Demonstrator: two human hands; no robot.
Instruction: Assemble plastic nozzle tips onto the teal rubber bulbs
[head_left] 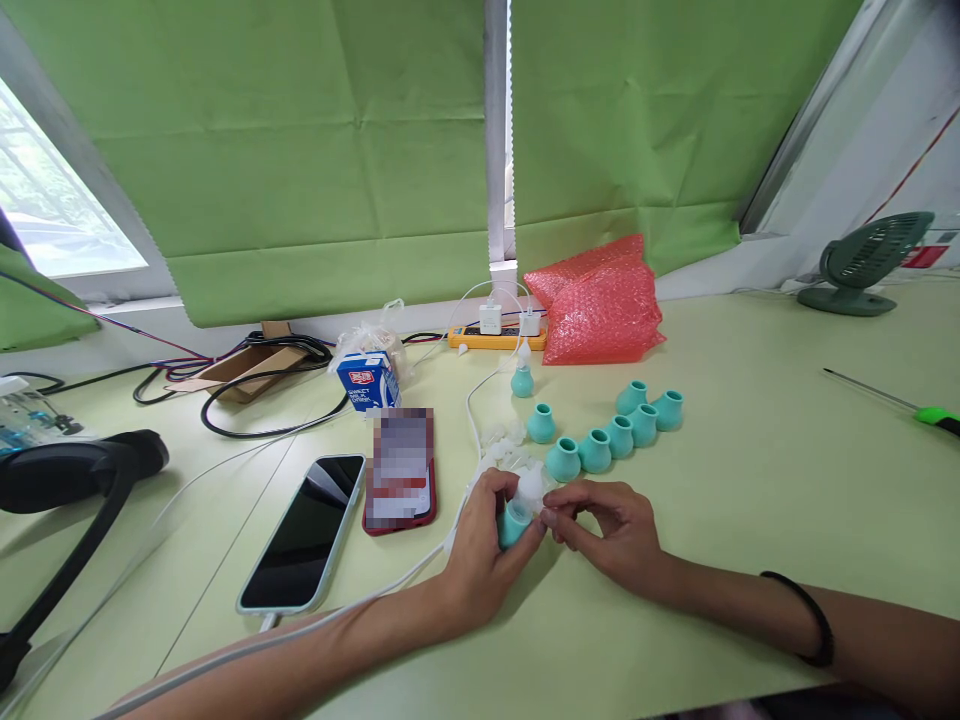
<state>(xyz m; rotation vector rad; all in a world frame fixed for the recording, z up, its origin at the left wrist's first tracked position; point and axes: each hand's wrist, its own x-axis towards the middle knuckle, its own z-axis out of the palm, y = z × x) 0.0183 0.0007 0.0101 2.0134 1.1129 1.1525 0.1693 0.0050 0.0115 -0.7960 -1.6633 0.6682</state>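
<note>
My left hand is closed around a teal rubber bulb and tilts it toward the right. A translucent whitish plastic tip sits at the bulb's mouth. At the tip's right edge, thumb and forefinger of my right hand are pinched together; the exact contact is partly hidden. Just behind my hands lies a small pile of clear plastic pieces. Several open-mouthed teal bulbs stand in a curved group to the right. Farther back, one teal bulb stands upright with a clear tip on it.
Two phones, one black-screened and one red-cased, lie left. Behind them are a blue milk carton, a power strip and red bubble wrap. A white cable crosses my left forearm. A screwdriver and fan stay right.
</note>
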